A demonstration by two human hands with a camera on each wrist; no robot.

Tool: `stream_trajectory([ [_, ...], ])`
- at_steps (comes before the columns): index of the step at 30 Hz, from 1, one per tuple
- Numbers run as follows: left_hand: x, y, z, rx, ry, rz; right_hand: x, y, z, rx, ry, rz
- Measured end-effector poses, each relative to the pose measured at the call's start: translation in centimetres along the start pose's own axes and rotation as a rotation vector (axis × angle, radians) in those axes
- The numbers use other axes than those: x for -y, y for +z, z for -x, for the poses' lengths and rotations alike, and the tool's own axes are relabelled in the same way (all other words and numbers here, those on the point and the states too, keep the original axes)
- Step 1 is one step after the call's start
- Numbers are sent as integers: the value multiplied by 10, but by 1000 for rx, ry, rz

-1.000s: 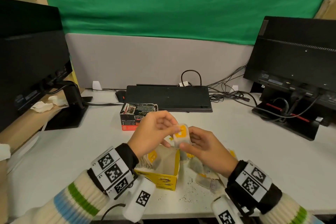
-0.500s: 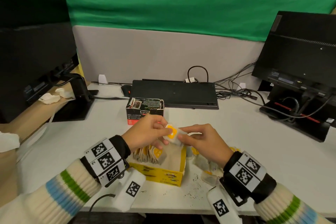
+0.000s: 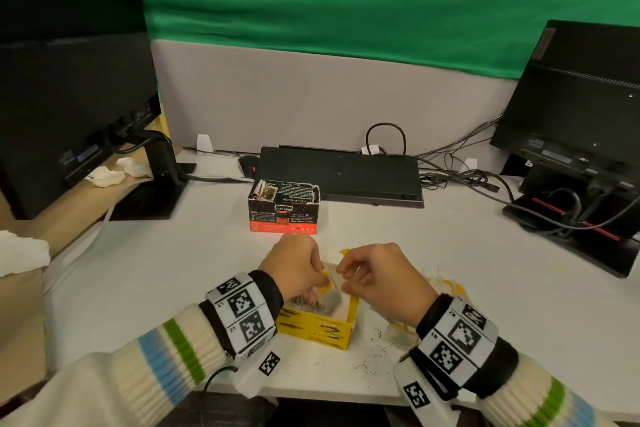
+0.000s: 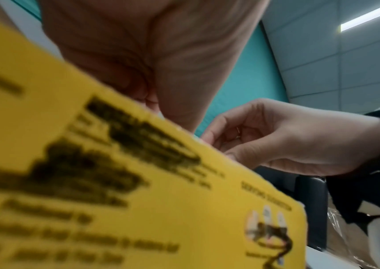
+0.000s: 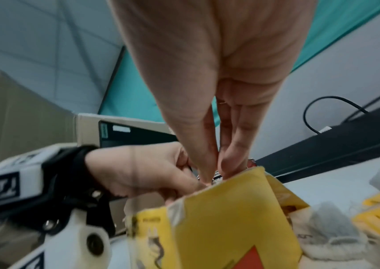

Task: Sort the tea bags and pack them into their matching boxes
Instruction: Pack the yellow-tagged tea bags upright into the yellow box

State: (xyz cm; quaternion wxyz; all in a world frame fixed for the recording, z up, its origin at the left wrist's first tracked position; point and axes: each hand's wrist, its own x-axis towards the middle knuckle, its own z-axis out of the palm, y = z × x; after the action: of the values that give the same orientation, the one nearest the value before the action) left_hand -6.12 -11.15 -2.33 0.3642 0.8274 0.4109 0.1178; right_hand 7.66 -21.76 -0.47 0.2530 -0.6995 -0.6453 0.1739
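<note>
An open yellow tea box (image 3: 317, 328) stands at the desk's front edge. Over its mouth, my left hand (image 3: 317, 270) and right hand (image 3: 346, 270) both pinch one tea bag (image 3: 333, 289) with a yellow tag; the bag hangs partly inside the box. A black and red tea box (image 3: 283, 208), open on top, stands behind. Several loose tea bags (image 3: 446, 288) lie right of the yellow box, partly hidden by my right wrist. In the right wrist view, my right fingertips (image 5: 207, 174) meet my left hand (image 5: 150, 172) above the yellow box (image 5: 230, 227). The box side (image 4: 138, 200) fills the left wrist view.
A monitor (image 3: 69, 80) stands at the left and another (image 3: 581, 107) at the right. A black keyboard (image 3: 343, 173) and tangled cables (image 3: 467, 177) lie at the back. Tea crumbs (image 3: 377, 354) dot the desk by the yellow box. Crumpled tissues (image 3: 104, 177) lie far left.
Both hands have come down with the tea bag, from upright above the yellow box to its mouth. The bag now dips into the box.
</note>
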Motion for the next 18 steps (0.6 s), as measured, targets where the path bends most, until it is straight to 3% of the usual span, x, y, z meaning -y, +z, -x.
stream_trajectory([
  [7, 0, 2, 1, -107, 7, -31, 17, 19, -13, 137, 35, 323],
  [13, -1, -3, 6, -92, -30, 139, 31, 28, -13, 211, 76, 619],
  [16, -5, -17, 6, -123, 35, 122, 32, 28, -16, 225, 99, 627],
  [18, -6, -27, 5, -196, 132, -48, 32, 29, -17, 232, 100, 628],
])
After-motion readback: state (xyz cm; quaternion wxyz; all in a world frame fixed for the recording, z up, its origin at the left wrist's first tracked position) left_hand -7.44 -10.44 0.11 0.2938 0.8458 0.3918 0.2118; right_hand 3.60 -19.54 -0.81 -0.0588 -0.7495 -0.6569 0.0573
